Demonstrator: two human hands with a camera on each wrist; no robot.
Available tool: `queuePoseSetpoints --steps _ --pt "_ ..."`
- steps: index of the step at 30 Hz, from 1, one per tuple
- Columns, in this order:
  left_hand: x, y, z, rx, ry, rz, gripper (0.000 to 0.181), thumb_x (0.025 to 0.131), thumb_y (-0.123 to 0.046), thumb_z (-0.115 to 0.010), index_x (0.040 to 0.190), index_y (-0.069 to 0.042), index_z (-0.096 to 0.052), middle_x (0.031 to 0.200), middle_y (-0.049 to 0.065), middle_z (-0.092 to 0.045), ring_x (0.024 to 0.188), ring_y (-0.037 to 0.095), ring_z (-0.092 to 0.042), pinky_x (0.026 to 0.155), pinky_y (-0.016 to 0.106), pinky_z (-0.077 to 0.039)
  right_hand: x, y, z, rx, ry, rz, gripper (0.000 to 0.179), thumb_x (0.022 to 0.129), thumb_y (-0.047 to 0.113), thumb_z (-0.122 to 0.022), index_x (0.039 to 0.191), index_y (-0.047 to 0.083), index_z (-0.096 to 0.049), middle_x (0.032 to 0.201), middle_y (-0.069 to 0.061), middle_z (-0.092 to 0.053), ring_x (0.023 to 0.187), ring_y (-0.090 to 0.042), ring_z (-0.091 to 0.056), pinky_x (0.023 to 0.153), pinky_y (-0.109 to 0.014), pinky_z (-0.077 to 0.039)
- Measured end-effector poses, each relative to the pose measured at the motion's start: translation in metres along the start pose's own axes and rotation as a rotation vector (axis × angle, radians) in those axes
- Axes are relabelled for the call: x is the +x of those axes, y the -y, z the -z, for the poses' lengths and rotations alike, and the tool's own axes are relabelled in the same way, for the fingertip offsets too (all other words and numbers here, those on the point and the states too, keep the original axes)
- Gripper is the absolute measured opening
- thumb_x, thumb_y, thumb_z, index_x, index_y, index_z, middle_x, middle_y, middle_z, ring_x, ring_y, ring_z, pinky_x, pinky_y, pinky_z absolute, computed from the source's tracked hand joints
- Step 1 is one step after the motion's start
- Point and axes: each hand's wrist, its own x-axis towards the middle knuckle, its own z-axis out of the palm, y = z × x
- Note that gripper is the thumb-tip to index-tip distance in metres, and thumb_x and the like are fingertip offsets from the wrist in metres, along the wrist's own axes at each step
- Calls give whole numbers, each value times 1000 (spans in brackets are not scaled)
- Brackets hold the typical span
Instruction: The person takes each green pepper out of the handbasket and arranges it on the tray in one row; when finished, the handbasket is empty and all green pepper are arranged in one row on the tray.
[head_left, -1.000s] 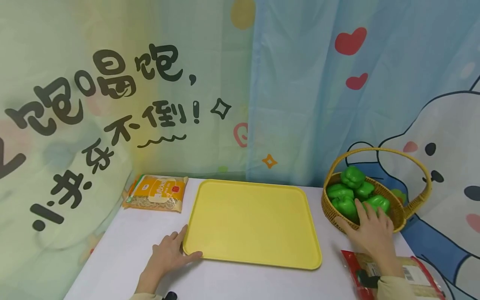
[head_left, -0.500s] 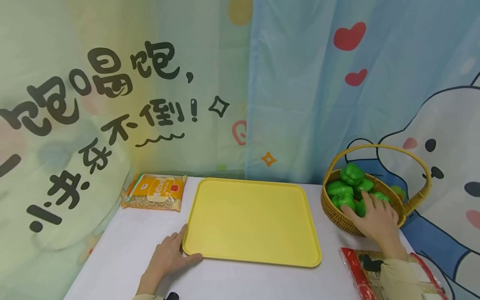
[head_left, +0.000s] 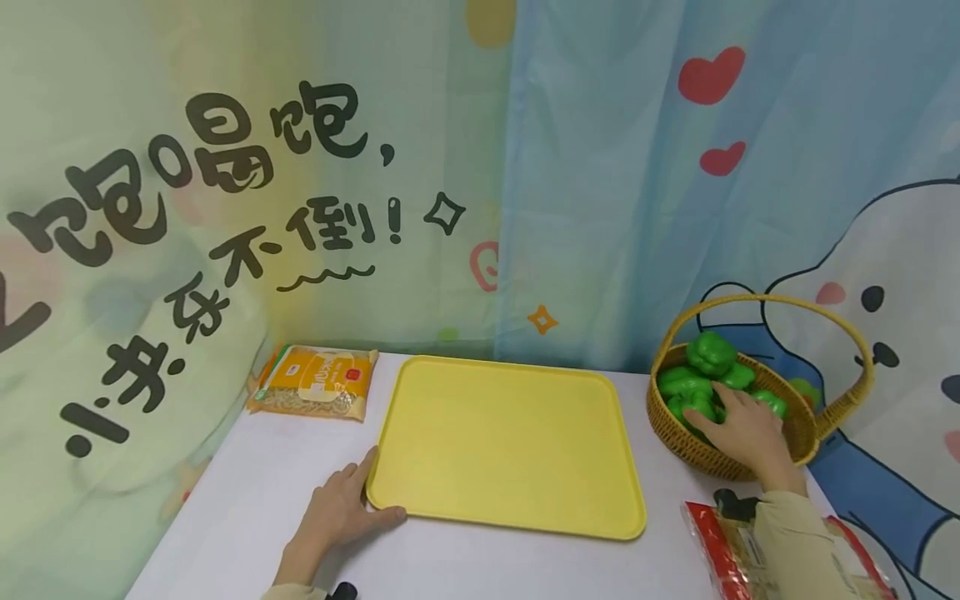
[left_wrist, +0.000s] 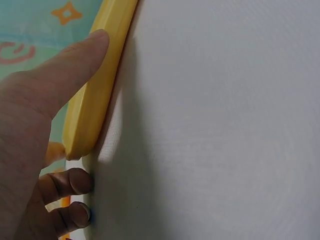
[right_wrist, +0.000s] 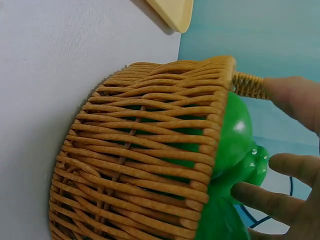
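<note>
My right grip (head_left: 750,429), spread and seemingly holding nothing, hovers over green peppers (head_left: 686,385) inside the basket (right_wrist: 135,160), my left grip (head_left: 341,504), loosely spread, touching the tray (head_left: 506,450) left of the basket; careless brushing could topple the top pepper (head_left: 711,353) outward.

A cream sleeve (head_left: 801,546) shows on either side of the yellow tray (head_left: 508,450), each beside a small black wrist piece (head_left: 738,505).
</note>
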Motion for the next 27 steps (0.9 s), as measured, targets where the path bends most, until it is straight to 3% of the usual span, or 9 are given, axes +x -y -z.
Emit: queuePoseSetpoints --steps 11,20,27 --pt "-1 2 -1 9 -19 -23 115 69 -77 -72 155 -9 -38 123 13 -65 111 34 -63 88 61 -52 7 -3 -4 -35 90 -30 93 94 70 -48 152 -2 -32 146 -46 -31 127 -73 -26 97 -88 -18" --pt "-1 1 0 6 -26 -21 114 70 -78 -72 155 -10 -38 124 13 -65 111 34 -63 89 62 -51 9 -7 -7 -50 56 -18 87 95 67 -52 149 0 -41 142 -44 -41 123 -68 -35 93 -88 -22" --pt "-2 0 0 2 -18 -20 115 69 -77 -72 155 -9 -38 122 13 -65 110 33 -63 89 61 -51 4 -5 -6 30 3 -15 86 97 66 -48 151 1 -38 143 -45 -39 124 -68 -34 93 -87 -19"
